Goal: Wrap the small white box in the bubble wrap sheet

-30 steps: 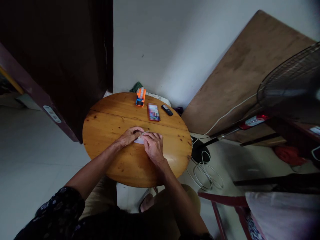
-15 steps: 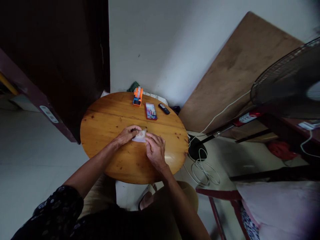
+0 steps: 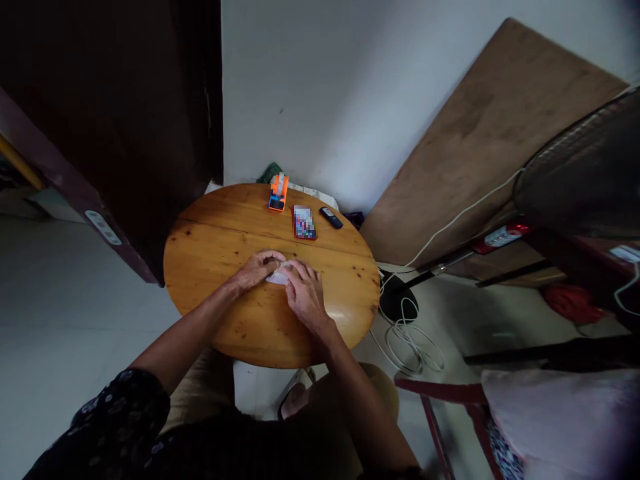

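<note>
A small, whitish, partly see-through plastic bag (image 3: pixel 278 275) lies low over the middle of the round wooden table (image 3: pixel 200 267). My left hand (image 3: pixel 257 269) pinches its left side with thumb and fingers closed. On the other side, my right hand (image 3: pixel 306 293) has its fingers bent over the bag's upper right part and covers much of it. Both sets of fingertips almost meet at the bag's top edge. Whether anything is inside it I cannot make out.
At the table's far side stand an orange and blue tape dispenser (image 3: pixel 279 193), a blurred-out flat item (image 3: pixel 304 222) and a dark remote or phone (image 3: pixel 331 217). A fan (image 3: pixel 580 167) stands at right, its cable (image 3: pixel 407 340) coiled on the floor. A brown board (image 3: pixel 480 147) leans on the wall.
My right hand has moved left and inward, over the bag, so less of the bag shows. The left hand keeps its hold. The view has shifted slightly.
</note>
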`<state>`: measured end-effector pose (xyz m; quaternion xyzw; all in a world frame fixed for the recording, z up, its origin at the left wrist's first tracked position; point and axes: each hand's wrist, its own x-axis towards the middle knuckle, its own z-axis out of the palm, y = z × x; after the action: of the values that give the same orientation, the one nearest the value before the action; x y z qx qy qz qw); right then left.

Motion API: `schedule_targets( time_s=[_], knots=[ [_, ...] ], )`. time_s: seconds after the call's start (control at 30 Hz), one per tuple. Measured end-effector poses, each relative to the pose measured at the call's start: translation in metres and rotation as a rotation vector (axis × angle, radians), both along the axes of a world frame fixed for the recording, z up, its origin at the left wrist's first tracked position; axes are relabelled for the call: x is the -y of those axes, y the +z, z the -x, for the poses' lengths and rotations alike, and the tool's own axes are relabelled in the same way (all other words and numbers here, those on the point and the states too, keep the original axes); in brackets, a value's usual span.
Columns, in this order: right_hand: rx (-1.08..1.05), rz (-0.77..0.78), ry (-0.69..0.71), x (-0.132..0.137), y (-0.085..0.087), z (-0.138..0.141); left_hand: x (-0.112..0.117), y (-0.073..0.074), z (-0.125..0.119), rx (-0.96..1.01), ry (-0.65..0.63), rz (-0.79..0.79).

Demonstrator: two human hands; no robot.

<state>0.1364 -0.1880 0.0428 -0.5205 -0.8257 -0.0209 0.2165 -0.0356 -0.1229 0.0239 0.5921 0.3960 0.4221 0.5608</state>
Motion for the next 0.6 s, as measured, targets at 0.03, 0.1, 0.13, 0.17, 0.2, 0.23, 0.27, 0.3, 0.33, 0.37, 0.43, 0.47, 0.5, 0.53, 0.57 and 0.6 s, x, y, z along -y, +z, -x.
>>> schedule_targets(
  time_s=[0.03,0.1,0.13,0.17,0.2,0.23,0.27,0.3,0.33,0.37,0.43,0.47,0.5,0.53,0.57,0.6],
  knots=[
    [0.02,-0.002,0.006,0.0,0.001,0.0,0.0,-0.001,0.0,-0.004,0.009,-0.005],
    [0.045,-0.002,0.021,0.001,0.003,-0.001,-0.001,-0.001,-0.001,-0.009,0.025,-0.006],
    [0.042,-0.002,0.024,0.002,0.004,-0.002,-0.001,-0.001,-0.001,-0.011,0.028,-0.002],
    [0.026,-0.007,0.02,0.003,0.004,-0.003,-0.001,-0.002,-0.001,-0.012,0.027,0.0],
    [-0.001,-0.019,0.011,0.005,0.002,-0.005,-0.001,-0.001,-0.001,-0.013,0.023,-0.001],
    [-0.034,-0.037,0.0,0.007,0.001,-0.006,-0.001,-0.001,-0.002,-0.011,0.019,-0.005],
    [-0.068,-0.059,-0.01,0.01,-0.002,-0.008,-0.001,-0.001,-0.002,-0.009,0.015,-0.01],
    [-0.098,-0.081,-0.019,0.012,-0.005,-0.01,-0.001,-0.001,-0.002,-0.005,0.012,-0.015],
    [-0.122,-0.099,-0.029,0.015,-0.009,-0.013,-0.001,-0.001,-0.001,-0.001,0.009,-0.018],
    [-0.14,-0.113,-0.038,0.017,-0.013,-0.015,-0.001,-0.001,-0.001,0.001,0.008,-0.019],
    [-0.168,-0.122,-0.059,0.02,-0.021,-0.019,-0.001,-0.002,-0.001,-0.004,0.019,-0.025],
    [-0.179,-0.118,-0.071,0.021,-0.025,-0.02,-0.001,-0.002,-0.001,-0.01,0.025,-0.033],
    [-0.188,-0.112,-0.082,0.022,-0.028,-0.021,-0.002,-0.002,-0.001,-0.016,0.03,-0.044],
    [-0.197,-0.105,-0.091,0.022,-0.031,-0.022,-0.002,-0.002,0.0,-0.02,0.033,-0.057],
    [-0.206,-0.099,-0.099,0.023,-0.034,-0.022,-0.002,-0.001,0.0,-0.019,0.033,-0.067],
    [-0.216,-0.095,-0.104,0.023,-0.036,-0.022,-0.003,-0.001,0.0,-0.016,0.032,-0.071]
  ],
)
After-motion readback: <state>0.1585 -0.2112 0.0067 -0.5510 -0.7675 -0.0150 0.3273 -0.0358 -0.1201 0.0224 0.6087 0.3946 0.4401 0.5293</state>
